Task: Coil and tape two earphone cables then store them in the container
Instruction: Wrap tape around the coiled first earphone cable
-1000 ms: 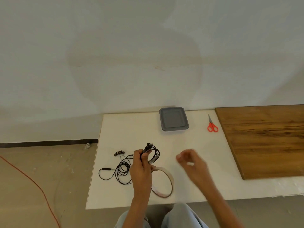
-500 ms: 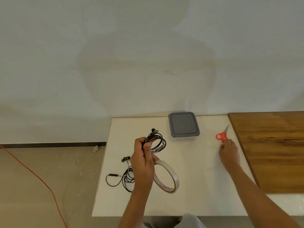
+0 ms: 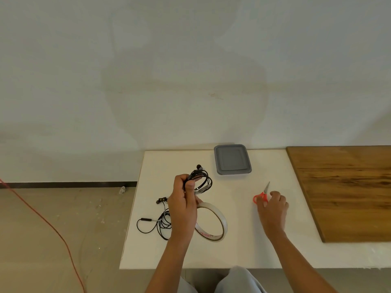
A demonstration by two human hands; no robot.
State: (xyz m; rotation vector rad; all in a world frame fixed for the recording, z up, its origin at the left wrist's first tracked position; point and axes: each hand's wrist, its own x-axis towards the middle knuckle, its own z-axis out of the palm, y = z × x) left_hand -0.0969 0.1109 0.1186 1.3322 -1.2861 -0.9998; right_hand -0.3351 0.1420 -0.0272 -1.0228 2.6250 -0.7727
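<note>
Grips one coiled cable (image 3: 203, 180) in left hand (image 3: 184, 206), scissors (image 3: 261, 196) in right hand (image 3: 273, 208); leaves taping, second cable (image 3: 160, 223), container (image 3: 232, 159) storing.

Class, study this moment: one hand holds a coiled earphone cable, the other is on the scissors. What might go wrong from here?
1. The left hand alone pinches the coiled cable; a slack grip may let the loops spring open.
2. The right hand grips the scissors; cutting tape from the tape roll close to the coil might nick the thin wire.
3. The second cable lies loose near the table edge, where an arm might drag it off.
</note>
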